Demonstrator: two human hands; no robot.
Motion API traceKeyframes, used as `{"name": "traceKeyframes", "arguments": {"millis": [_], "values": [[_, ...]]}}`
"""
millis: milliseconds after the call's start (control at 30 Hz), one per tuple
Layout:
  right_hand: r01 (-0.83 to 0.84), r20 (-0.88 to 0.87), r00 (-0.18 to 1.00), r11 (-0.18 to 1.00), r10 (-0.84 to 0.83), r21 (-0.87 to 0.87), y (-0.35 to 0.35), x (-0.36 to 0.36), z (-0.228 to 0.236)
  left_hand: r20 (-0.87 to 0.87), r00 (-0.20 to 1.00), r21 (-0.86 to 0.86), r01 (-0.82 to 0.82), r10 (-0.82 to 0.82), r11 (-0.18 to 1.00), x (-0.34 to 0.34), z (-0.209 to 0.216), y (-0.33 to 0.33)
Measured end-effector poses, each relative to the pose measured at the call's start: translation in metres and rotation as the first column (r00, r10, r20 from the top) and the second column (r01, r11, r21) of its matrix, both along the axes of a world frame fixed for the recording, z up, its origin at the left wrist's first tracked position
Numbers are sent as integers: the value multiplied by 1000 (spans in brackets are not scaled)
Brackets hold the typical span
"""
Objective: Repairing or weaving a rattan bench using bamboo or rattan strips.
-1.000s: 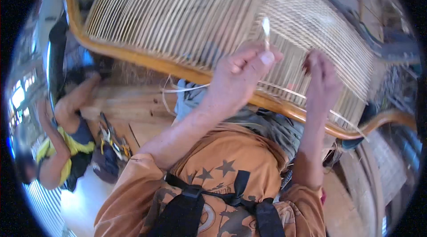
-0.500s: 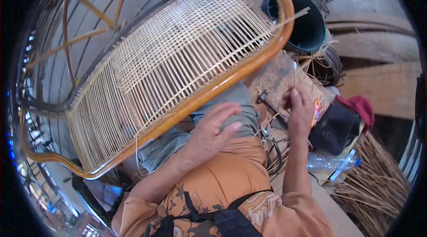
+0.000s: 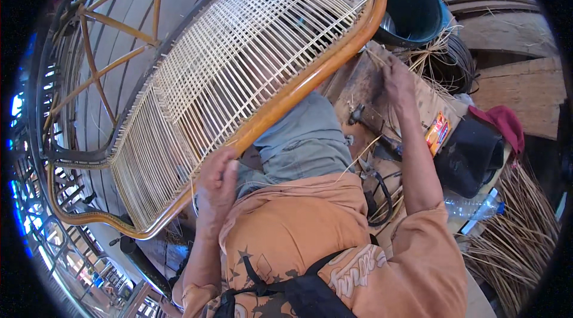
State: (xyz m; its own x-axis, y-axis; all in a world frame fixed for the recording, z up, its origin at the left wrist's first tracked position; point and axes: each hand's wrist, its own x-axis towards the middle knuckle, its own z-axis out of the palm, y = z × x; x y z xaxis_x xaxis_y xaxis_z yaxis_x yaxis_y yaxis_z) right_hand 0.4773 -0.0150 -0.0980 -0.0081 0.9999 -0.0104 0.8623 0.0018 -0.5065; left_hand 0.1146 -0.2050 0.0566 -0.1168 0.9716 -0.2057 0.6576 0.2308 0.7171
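Note:
A chair frame of bent, varnished rattan poles lies tilted across my lap, with a partly woven cane panel inside it. The weave is dense at the far side and only parallel strands near the front pole. Beside that front pole is my left hand, its fingers curled and close together; what they hold is hidden. A thin cane strand runs loosely over my lap from near this hand. Farther right, my right hand pinches a pale cane strand near the frame's rounded corner.
A hammer lies on a wooden board to my right, near a red-and-yellow packet. Behind them are a dark green bucket, a coil of cane, a black bag, a plastic bottle and bundled strips.
My left hand has moved left and down to the front pole. My right hand has moved up and away, toward the frame's corner. The view has shifted slightly.

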Motion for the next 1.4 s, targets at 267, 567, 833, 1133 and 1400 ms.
{"name": "traceKeyframes", "arguments": {"millis": [267, 567, 833, 1133, 1400], "values": [[241, -168, 947, 950, -275, -200, -92, 16, 47, -500, 855, 67, -125, 142, 990, -95, -38, -41], [92, -110, 986, 961, -125, -262, -135, -14, 45, -646, 764, -71, -63, 2, 995, -109, -50, -59], [-7, -182, 983, 994, -14, -110, -131, 27, 26, -745, 638, 9, -285, 197, 958, -102, -59, -22], [127, -488, 842, 964, -229, -233, -73, -64, 86, -709, 689, -80, -291, 150, 953, -123, -73, 16], [-396, -545, 763, 918, 346, 29, 26, -268, 94, -673, 711, -139, -390, 202, 910, -121, -84, 11]]}}
